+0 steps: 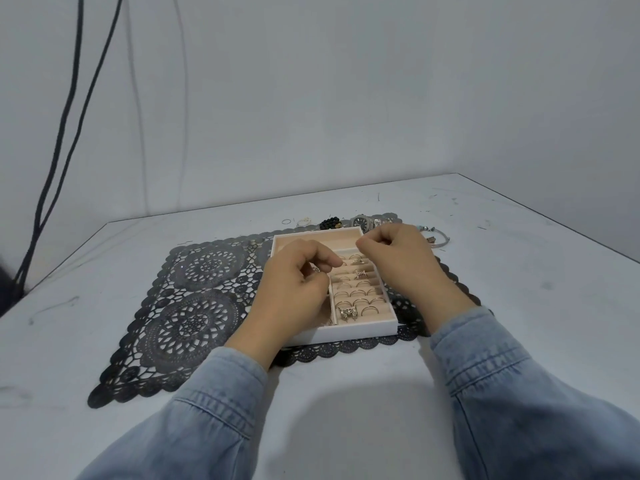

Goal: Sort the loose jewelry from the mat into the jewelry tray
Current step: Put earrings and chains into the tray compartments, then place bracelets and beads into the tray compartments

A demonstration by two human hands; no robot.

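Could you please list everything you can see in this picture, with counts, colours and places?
table: one, white, under everything
mat: one, black lace, on the table
tray: one, white with beige lining, on the mat
rings: over ten, silver and gold, in the tray's right slots
watch: one, silver, beyond the tray
bead bracelet: one, black, left of the watch
bangle: one, silver, on the table right of the tray
cables: two, black, by the left wall
left hand: fingers curled, over the tray
right hand: fingers curled, over the tray
sleeves: two, blue denim
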